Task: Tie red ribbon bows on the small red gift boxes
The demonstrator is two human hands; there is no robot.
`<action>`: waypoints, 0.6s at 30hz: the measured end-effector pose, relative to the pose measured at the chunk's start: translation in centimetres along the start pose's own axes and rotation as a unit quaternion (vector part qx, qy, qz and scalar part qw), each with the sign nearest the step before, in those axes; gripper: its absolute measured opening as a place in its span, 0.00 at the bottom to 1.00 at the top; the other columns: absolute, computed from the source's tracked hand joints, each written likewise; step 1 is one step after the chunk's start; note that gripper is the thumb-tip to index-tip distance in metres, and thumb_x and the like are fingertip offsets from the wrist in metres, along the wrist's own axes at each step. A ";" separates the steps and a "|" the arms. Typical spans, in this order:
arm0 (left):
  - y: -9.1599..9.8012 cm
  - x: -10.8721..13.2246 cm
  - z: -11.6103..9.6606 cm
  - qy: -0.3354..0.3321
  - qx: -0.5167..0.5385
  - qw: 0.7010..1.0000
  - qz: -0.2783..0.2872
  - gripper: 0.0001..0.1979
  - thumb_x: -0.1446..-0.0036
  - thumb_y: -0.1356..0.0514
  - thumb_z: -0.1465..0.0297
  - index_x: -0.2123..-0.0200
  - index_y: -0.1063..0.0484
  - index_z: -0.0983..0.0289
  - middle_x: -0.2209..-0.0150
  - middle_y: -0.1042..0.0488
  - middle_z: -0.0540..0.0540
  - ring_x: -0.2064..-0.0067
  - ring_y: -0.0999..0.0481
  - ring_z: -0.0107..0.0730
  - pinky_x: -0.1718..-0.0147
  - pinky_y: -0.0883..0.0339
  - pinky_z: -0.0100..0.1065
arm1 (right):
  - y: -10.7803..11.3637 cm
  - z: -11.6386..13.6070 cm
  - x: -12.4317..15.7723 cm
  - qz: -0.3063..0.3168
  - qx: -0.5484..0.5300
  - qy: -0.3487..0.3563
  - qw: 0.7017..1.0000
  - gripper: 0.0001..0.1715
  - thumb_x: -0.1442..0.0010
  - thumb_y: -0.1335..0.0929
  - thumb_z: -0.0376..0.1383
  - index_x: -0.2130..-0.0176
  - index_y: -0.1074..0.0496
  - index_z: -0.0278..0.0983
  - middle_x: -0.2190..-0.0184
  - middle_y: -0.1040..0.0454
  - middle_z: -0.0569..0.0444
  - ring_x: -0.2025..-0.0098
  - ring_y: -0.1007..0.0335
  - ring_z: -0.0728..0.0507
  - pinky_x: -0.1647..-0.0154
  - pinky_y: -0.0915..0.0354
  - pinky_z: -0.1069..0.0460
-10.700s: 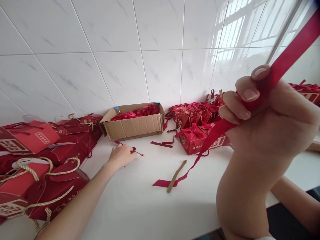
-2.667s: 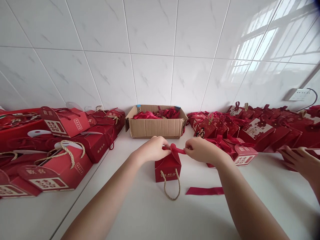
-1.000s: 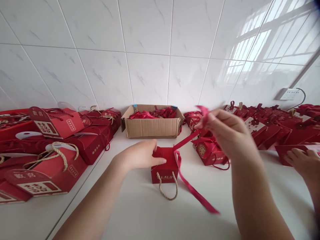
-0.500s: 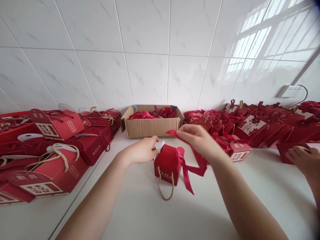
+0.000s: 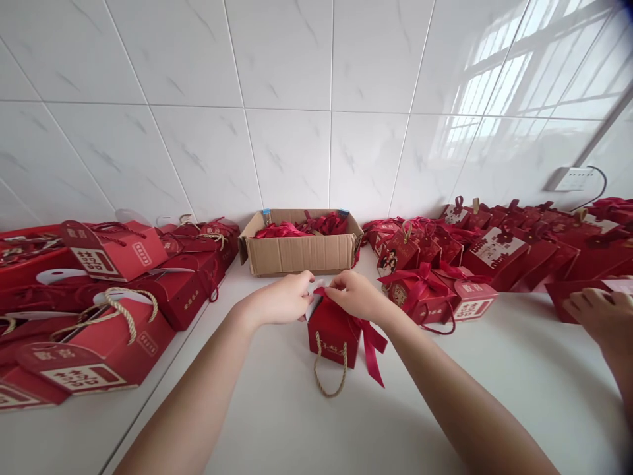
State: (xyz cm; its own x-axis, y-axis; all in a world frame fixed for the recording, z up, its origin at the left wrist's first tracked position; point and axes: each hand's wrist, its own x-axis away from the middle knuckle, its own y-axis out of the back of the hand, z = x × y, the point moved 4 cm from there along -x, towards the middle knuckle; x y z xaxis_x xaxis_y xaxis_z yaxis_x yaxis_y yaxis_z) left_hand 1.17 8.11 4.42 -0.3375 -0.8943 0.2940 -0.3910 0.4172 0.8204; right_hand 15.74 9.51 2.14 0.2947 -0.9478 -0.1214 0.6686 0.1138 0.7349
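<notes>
A small red gift box [image 5: 332, 333] stands on the white table in front of me, its gold rope handle [image 5: 330, 394] hanging down the near side. My left hand [image 5: 284, 298] is closed at the box's upper left edge, where a pale inner flap shows; its fingertips are partly hidden. Over the top of the box, my right hand [image 5: 359, 295] pinches the end of a red ribbon [image 5: 374, 356]. The ribbon's other parts hang at the box's right side.
Behind the box is a cardboard box [image 5: 302, 256] of red ribbons. Red handled boxes [image 5: 116, 247] are stacked at left. Finished-looking red boxes with bows [image 5: 418, 290] stand at right, before rows of others. Another person's hand [image 5: 603, 316] rests by a red box at far right.
My right hand has moved left and down with the ribbon end, from right of the box to its top. My left hand has stayed at the box's left edge.
</notes>
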 end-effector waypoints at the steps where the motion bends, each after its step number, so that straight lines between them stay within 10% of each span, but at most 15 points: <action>1: 0.0 0.0 0.0 -0.003 0.000 1.000 -0.001 0.21 0.42 0.53 0.60 0.46 0.43 0.59 0.66 0.24 0.54 0.62 0.23 0.40 0.71 0.36 0.32 | -0.2 0.0 -0.1 0.003 0.001 0.003 1.000 0.14 0.46 0.37 0.36 0.81 0.35 0.35 0.80 0.35 0.56 0.75 0.42 0.50 0.75 0.49 0.54; 18: 0.4 -0.5 0.1 -0.010 0.033 0.999 -0.035 0.08 0.47 0.50 0.64 0.67 0.35 0.60 0.69 0.23 0.53 0.66 0.23 0.36 0.72 0.36 0.30 | 0.2 0.6 0.1 0.017 0.001 0.056 0.998 0.14 0.42 0.40 0.36 0.73 0.29 0.37 0.70 0.26 0.53 0.69 0.34 0.48 0.69 0.42 0.54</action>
State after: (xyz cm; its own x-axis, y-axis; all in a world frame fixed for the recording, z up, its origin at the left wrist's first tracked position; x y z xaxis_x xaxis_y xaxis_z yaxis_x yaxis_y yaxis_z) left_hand 1.10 8.74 4.51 -0.3237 -0.9184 0.2276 -0.4690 0.3647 0.8044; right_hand 15.52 9.28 2.71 0.3929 -0.9037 -0.1700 0.6551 0.1453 0.7414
